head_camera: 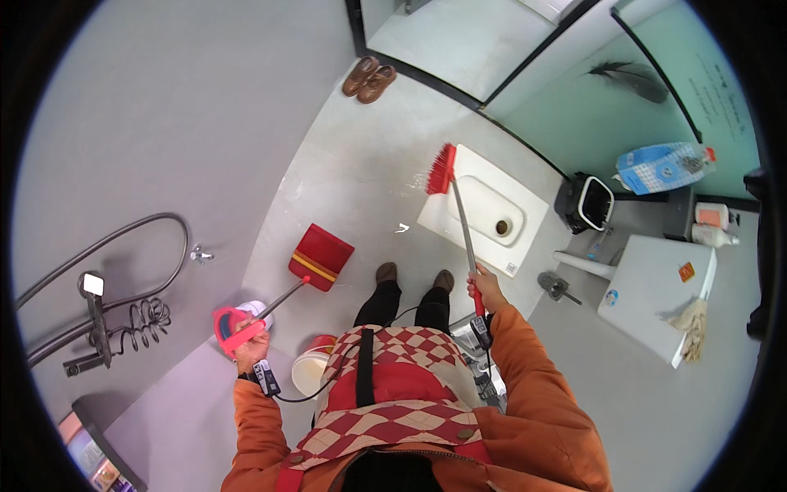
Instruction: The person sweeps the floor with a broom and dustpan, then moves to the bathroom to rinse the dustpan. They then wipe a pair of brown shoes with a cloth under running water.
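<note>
My right hand (487, 289) grips the red lower handle of a broom (462, 212) with a grey shaft. Its red bristle head (441, 170) rests at the left edge of a white squat toilet (533, 206), bristles pointing to the left over the floor. In my left hand (253, 342) is the pink handle of a long-handled red dustpan (321, 255). The pan lies near the floor left of my feet and has a yellow comb strip across it. I see nothing plainly lying in the pan.
Brown shoes (369, 80) stand by the far wall. A black waste bin (584, 203), a toilet brush (556, 286) and a white cistern (653, 289) are at right. Buckets (310, 374) stand beside my left leg. A shower hose (178, 234) hangs on the left wall. Wet spots mark the floor (344, 160).
</note>
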Demonstrator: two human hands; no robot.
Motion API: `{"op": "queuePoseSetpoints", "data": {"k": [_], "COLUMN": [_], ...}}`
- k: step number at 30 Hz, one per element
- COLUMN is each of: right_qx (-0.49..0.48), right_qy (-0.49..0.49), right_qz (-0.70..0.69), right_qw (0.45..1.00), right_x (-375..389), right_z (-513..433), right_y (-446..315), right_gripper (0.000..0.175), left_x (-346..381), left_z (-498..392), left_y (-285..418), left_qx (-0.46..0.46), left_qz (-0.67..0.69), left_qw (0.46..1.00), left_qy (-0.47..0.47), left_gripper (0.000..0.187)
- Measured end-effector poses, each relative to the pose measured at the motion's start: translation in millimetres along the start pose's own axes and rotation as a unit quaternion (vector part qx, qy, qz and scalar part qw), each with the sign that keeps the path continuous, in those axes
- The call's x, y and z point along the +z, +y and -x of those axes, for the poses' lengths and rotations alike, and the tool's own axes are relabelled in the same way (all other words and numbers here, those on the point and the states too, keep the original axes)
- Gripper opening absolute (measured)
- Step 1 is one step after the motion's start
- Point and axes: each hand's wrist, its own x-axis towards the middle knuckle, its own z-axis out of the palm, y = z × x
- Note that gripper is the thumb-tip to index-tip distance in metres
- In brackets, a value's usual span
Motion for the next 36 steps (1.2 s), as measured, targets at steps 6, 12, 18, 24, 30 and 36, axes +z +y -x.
{"op": "queuePoseSetpoints", "data": {"k": [6, 12, 18, 24, 30, 36], "right_qx": [-0.081, 0.005, 0.042, 0.063, -0.012, -0.056], "right_qy": [0.063, -0.141, -0.233, -0.115, 0.125, 0.115], "right_qz": [0.017, -0.022, 0.035, 0.007, 0.131, 0.078], "right_qw": [0.995, 0.990, 0.971, 0.991, 0.983, 0.989], "right_x": [-9, 64, 125, 2, -102, -116], "right_z": [62, 79, 34, 45, 69, 118], "right_y": [9, 28, 67, 81, 69, 91], "right_gripper": [0.064, 0.065, 0.065, 0.065, 0.059, 0.059], "left_x": [7, -5, 2, 30, 53, 71], "left_z": [-17, -25, -8, -13, -22, -28], "left_y": [11, 25, 29, 27, 18, 6], "left_qx": [0.006, -0.034, -0.019, -0.046, -0.059, -0.096], "left_qz": [-0.050, -0.060, -0.033, -0.044, -0.093, -0.099], "left_qw": [0.996, 0.998, 0.999, 0.997, 0.994, 0.990], "left_qy": [0.074, 0.014, 0.013, 0.042, 0.025, 0.001], "left_gripper": [0.043, 0.047, 0.046, 0.043, 0.031, 0.028]}}
